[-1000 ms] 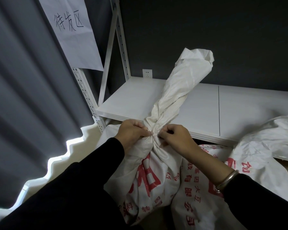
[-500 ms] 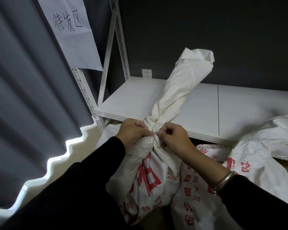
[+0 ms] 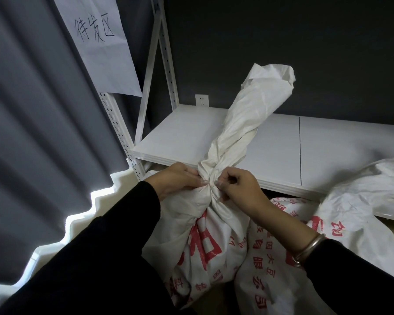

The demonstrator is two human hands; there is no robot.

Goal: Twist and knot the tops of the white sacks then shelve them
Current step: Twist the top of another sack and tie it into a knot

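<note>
The white woven sack with red printing (image 3: 205,244) stands on the floor directly below your fingers, and you have it by the neck. Your left hand (image 3: 175,180) and right hand (image 3: 239,187) pinch the gathered cloth from either side, fingertips (image 3: 199,179) nearly meeting at the narrow waist. Above your fingers the sack's twisted top (image 3: 243,123) rises as a spiralled rope, flaring loose at its end. The twist looks done, then; the knot is not yet tied, and shelving remains.

What the sack holds is hidden, though it bulges full below your grip. Just right of your right hand a second white printed sack (image 3: 266,269) leans against the first, its top out of sight. Farther right a third white sack (image 3: 362,196) slumps over the edge of the white shelf board (image 3: 328,151) that runs beyond your fingers; whether it is knotted you cannot tell.
</note>
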